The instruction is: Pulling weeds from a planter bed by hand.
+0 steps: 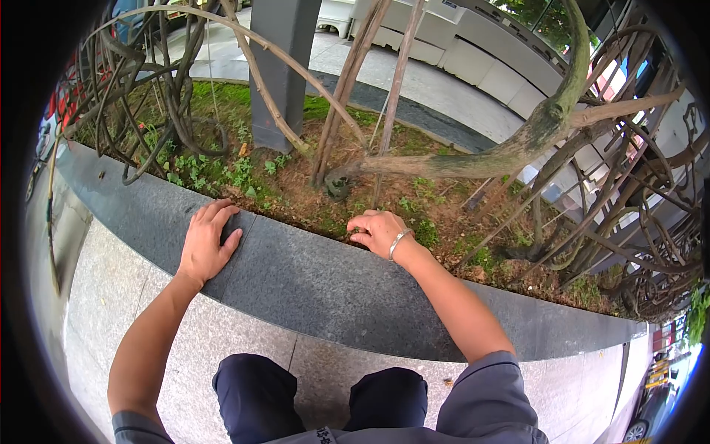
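My left hand (206, 244) rests palm down on the dark grey stone edging (310, 277) of a planting bed, thumb apart from the fingers. It holds nothing. My right hand (380, 232), with a silver bangle (398, 244) at the wrist, reaches over the inner side of the edging to the soil (294, 194). Thumb and fingertips are bent close together there, beside low green moss (331, 226). Whether something small is pinched between them is too small to tell. Small leafy weeds (241, 173) grow in the soil beyond my left hand.
A thick woody trunk (477, 164) bends low across the bed to the right. Thin upright stems (395, 83) and a dark square post (280, 72) stand behind. Tangled vines (177, 83) crowd the left; more twisted stems (621, 211) fill the right. Pale paving (216, 338) lies below.
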A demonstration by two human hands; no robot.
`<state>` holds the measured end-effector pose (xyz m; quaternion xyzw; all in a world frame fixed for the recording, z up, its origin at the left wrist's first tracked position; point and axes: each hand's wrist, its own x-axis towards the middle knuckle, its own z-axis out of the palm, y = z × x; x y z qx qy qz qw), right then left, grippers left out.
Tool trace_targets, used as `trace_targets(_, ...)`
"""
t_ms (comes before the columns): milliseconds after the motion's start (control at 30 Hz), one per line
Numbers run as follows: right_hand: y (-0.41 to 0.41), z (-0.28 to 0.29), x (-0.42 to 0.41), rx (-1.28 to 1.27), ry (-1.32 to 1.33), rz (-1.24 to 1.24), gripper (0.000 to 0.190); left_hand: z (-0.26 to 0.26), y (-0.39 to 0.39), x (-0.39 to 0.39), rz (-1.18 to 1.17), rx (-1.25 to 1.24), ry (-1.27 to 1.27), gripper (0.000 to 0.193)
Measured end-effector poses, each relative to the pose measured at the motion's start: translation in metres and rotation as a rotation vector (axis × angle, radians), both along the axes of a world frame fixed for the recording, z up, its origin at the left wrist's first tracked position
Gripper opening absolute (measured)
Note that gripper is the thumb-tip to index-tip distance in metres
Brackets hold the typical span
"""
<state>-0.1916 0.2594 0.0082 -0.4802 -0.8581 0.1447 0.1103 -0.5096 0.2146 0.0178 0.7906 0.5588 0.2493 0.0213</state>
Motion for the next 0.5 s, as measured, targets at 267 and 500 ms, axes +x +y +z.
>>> trace_targets(267,-0.007,0.006,0.021,-0.125,0.461,-0.127,0.009,-0.002,-0.001,-0.005,-0.028,0.019,0.005,0.034)
trace_targets(500,-0.005,0.000,0.030,-0.130,0.115,0.131,0.017,-0.002,0.002,0.002,-0.045,0.030,-0.009,0.035)
